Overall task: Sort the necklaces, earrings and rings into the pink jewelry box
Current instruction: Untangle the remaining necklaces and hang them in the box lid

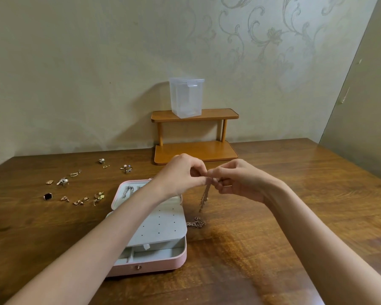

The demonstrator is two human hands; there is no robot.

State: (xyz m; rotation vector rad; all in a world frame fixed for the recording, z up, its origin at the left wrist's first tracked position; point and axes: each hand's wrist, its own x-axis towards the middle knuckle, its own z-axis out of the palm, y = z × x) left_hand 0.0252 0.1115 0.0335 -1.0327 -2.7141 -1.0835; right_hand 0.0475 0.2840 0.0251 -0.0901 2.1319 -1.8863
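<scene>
dark wooden table (295,194) below; small two-tier wooden shelf (195,148) at its far edge against patterned beige wallpaper (262,40); clear lidded plastic container (186,97) upright on top tier, towards its left end.

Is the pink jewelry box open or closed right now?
Open. The pink jewelry box has its lid laid back, showing a silver chain inside, and the grey perforated panel is exposed.

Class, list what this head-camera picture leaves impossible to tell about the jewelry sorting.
- Chain: its clasp is hidden in the head view between the left hand and right hand.
- Pink jewelry box: its left compartments are covered by the left forearm.
- Loose earrings: too small to pair.
</scene>
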